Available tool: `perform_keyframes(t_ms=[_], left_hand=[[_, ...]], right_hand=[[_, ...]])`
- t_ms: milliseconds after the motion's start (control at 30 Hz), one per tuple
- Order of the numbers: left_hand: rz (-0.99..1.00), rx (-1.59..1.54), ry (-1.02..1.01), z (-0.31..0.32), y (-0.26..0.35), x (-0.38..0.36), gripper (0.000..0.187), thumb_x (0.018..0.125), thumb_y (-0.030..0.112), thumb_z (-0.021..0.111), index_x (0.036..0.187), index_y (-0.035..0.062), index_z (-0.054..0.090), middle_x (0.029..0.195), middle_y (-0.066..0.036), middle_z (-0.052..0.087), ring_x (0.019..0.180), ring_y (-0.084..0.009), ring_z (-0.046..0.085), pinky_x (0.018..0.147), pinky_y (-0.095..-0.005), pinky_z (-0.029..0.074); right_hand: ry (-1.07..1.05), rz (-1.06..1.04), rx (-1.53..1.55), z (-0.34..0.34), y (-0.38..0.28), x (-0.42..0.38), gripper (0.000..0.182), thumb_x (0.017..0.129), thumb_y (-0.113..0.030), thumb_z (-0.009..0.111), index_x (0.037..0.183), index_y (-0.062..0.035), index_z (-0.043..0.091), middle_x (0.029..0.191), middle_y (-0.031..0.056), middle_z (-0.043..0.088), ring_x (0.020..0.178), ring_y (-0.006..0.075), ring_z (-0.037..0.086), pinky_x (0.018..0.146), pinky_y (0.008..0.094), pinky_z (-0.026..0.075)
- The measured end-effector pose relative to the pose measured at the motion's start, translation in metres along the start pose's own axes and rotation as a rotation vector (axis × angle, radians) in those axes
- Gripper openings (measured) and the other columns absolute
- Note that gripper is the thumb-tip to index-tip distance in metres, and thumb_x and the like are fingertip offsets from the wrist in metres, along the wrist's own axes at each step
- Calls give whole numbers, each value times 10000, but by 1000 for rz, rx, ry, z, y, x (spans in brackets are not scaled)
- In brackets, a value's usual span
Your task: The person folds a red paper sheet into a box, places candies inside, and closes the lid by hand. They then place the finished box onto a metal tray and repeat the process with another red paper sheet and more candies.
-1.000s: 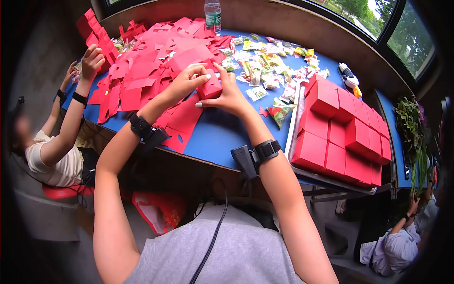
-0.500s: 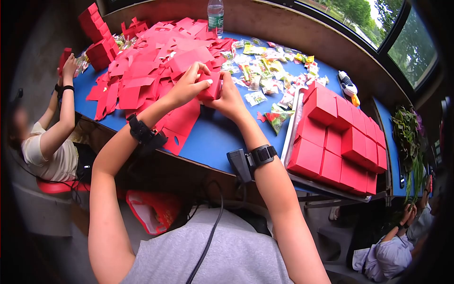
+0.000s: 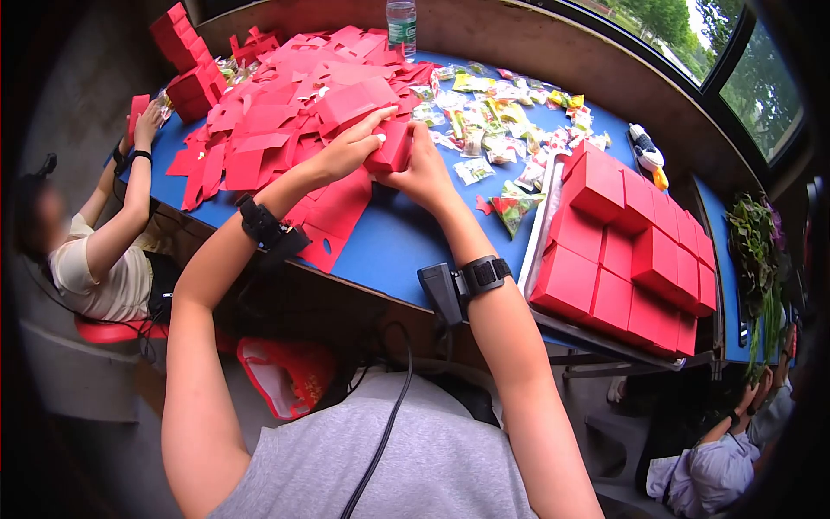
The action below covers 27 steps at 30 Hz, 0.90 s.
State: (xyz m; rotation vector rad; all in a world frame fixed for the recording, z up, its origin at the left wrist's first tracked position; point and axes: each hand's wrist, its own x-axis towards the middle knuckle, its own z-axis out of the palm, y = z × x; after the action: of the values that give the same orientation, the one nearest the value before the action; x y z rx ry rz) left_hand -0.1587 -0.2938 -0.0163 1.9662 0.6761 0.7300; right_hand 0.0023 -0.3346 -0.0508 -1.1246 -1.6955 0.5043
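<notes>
Above the blue table [image 3: 406, 242] I hold a small red paper box [image 3: 391, 147] between both hands. My left hand [image 3: 346, 151] grips its left side, thumb on top. My right hand [image 3: 425, 169] clasps its right side and underside. A heap of flat red box blanks [image 3: 285, 112] lies just behind and left of my hands. Wrapped candies [image 3: 493, 130] are scattered to the right of the box. Both of my wrists carry black bands.
A tray [image 3: 543, 203] at the right holds rows of finished red boxes [image 3: 635, 246]. A water bottle [image 3: 402, 19] stands at the far edge. A seated person's hand [image 3: 143, 121] at the left holds a red piece. Another person [image 3: 735, 432] sits low at the right, beside green plants [image 3: 756, 251].
My hands have kept hold of the red box and turned it, closing tighter around it. The person at the left lowered an arm toward the table edge.
</notes>
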Motion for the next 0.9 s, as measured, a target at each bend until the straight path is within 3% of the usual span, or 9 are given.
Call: perform_keyframes(t_ms=[133, 233, 400, 600, 667, 700, 733, 833, 900], left_hand=[[-15, -51, -36, 7, 2, -1, 566, 947, 227, 354, 1417, 17, 119, 1465, -156, 158, 1354, -241, 163, 1093, -332, 132], [-22, 558, -28, 14, 17, -6, 753, 923, 504, 322, 1418, 29, 10, 1477, -201, -13, 1341, -435, 57, 1080, -483, 122], [-52, 1295, -67, 23, 40, -13, 869, 866, 632, 287, 1413, 19, 1, 1456, -251, -45, 1348, -414, -7, 1086, -482, 124], [172, 342, -202, -20, 39, -15, 816, 883, 511, 442, 1416, 30, 56, 1466, -197, 69, 1365, -332, 87, 1095, -406, 139], [223, 30, -142, -28, 46, -21, 786, 862, 442, 537, 1392, 24, 135, 1432, -181, 184, 1356, -291, 162, 1090, -422, 166], [252, -86, -7, -24, 53, -25, 575, 839, 282, 620, 1286, 29, 361, 1360, -156, 321, 1309, -256, 285, 1067, -420, 246], [248, -82, -14, -23, 57, -23, 575, 839, 282, 620, 1286, 29, 361, 1360, -156, 321, 1309, -256, 285, 1067, -420, 246], [402, 495, 15, -11, 78, -23, 130, 797, 31, 604, 924, 51, 620, 1192, -106, 490, 1171, -246, 444, 985, -374, 377], [336, 523, -79, -6, 75, -20, 211, 751, 17, 621, 958, 55, 610, 1234, -120, 466, 1177, -272, 442, 973, -374, 391]], right_hand=[[19, -29, -19, 0, 4, 0, 737, 530, -241, 815, 1073, -14, 372, 1055, 218, 517, 989, 369, 536, 809, 407, 460], [-19, -4, -43, -2, 2, -1, 753, 542, -232, 800, 1113, -8, 363, 1073, 218, 506, 998, 381, 528, 814, 411, 461], [-6, -221, -139, -2, 3, -3, 800, 569, -205, 758, 1206, 5, 324, 1118, 214, 481, 1013, 393, 512, 819, 424, 460], [35, -43, 254, 0, -15, -3, 771, 616, -309, 798, 1156, -19, 331, 1051, 199, 533, 933, 311, 584, 790, 415, 480], [-8, 364, 820, 0, -32, -1, 716, 686, -365, 758, 1163, -48, 328, 1016, 165, 552, 908, 256, 582, 772, 434, 477], [-116, 478, 965, -4, -33, 2, 626, 783, -528, 599, 1156, -76, 379, 1005, 134, 558, 843, 229, 581, 719, 424, 482], [-112, 478, 972, -5, -29, 4, 626, 783, -528, 599, 1156, -76, 379, 1005, 134, 558, 843, 229, 581, 719, 424, 482], [-235, 657, 1234, -4, -17, 7, 673, 809, -717, 253, 1005, -128, 515, 828, 57, 566, 674, 152, 533, 590, 322, 453], [-252, 688, 1423, -9, -10, 8, 556, 886, -604, 221, 1021, -158, 525, 829, 22, 581, 613, 124, 526, 490, 250, 412]])
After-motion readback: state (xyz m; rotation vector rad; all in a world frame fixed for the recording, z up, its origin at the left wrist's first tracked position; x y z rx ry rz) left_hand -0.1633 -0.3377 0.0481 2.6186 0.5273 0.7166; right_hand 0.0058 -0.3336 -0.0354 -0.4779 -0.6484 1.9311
